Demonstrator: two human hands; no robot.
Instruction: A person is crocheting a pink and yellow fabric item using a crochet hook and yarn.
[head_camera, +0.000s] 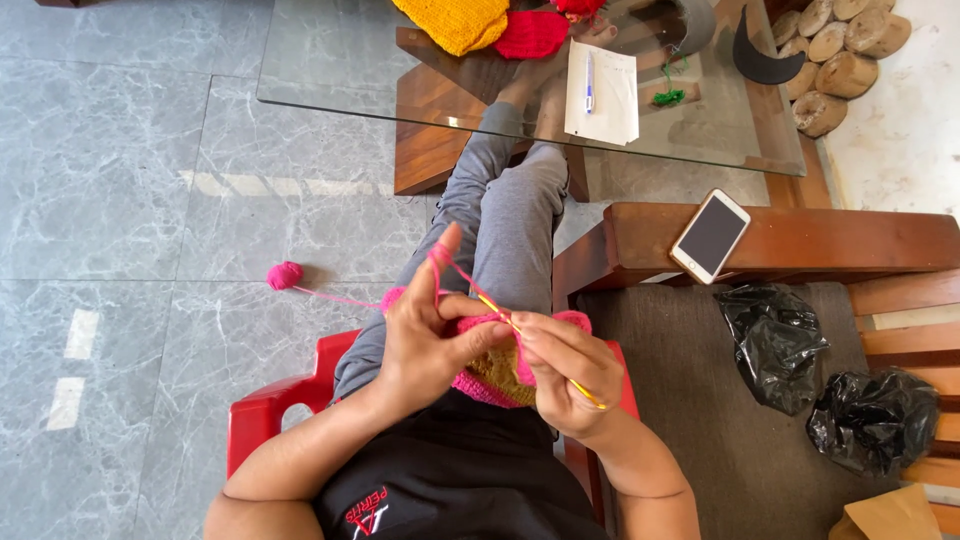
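Crochet work (500, 372), a pink-edged piece with an olive-brown middle, lies in the person's lap between both hands, over grey trousers (510, 215) and just above a black shirt (460, 480). From the left hand (425, 335) it sits toward 3 o'clock, touching the thumb; from the right hand (565, 370) it sits toward 9 o'clock, against the knuckles. Both hands are about equally near. A yellow crochet hook (540, 350) is pinched in the right hand's closed fingers; its long axis runs from 10 o'clock, at the tip by the left thumb, to 4 o'clock, where the butt pokes out past the wrist. The left hand is half closed on the piece's edge, with its forefinger raised toward 12 o'clock and pink yarn (455, 270) looped over it. That strand trails off toward 9 o'clock to a small pink yarn ball (284, 275) on the grey marble floor (120, 200). The person sits on a red plastic chair (270, 410). Farther out at 12 o'clock stands a glass table (330, 60) bearing yellow and red knitted pieces (460, 20) and a paper with a pen (603, 92). At 2 o'clock a smartphone (710, 236) rests on a wooden armrest (830, 240); at 3 o'clock lie two black plastic bags (775, 340).
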